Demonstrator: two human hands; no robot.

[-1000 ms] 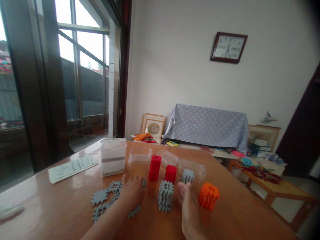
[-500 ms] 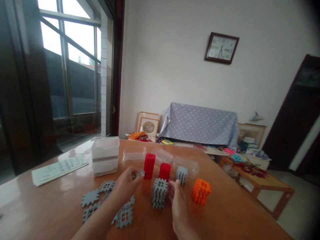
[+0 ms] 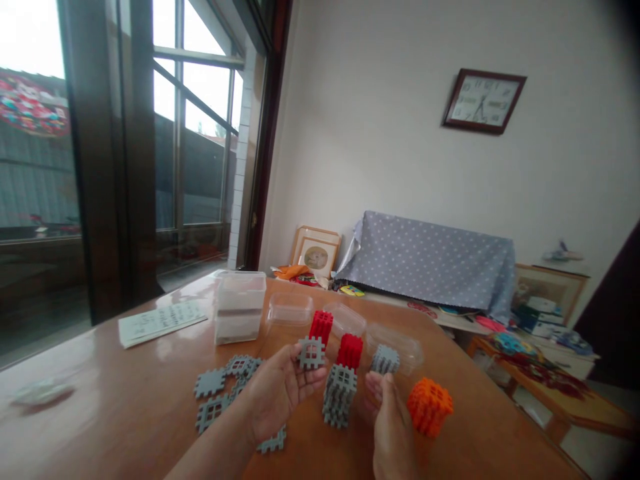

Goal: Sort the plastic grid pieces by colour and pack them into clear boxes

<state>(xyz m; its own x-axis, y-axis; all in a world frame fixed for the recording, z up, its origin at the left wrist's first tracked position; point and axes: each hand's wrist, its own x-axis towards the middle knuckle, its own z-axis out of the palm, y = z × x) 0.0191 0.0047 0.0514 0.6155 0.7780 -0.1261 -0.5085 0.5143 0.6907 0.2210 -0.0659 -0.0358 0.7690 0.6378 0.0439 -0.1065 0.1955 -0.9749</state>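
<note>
My left hand point(image 3: 283, 383) pinches a grey interlocking window tile point(image 3: 312, 353) between thumb and fingertips. The tile faces me, raised left of the dark grey tile stack point(image 3: 340, 397). My right hand point(image 3: 393, 413) is just right of that stack, apart from it, its fingers loosely bent and seemingly holding nothing. Loose grey tiles point(image 3: 210, 383) lie around my left forearm, which hides some of them. Behind the dark grey stack stand a tall red stack point(image 3: 321, 325), a shorter red stack point(image 3: 351, 351) and a lighter grey stack point(image 3: 385, 359). An orange stack point(image 3: 431, 407) stands at right.
Clear plastic trays point(image 3: 290, 310) lie along the table's back. Two stacked translucent boxes point(image 3: 240, 307) stand at back left, beside written paper sheets point(image 3: 163, 323). A crumpled clear wrapper point(image 3: 43, 392) lies far left. A low wooden table point(image 3: 540, 380) holds items beyond the right edge.
The view has turned left. My left hand has rolled palm-up, turning the tile to face me. My right hand has drawn away from the dark grey stack.
</note>
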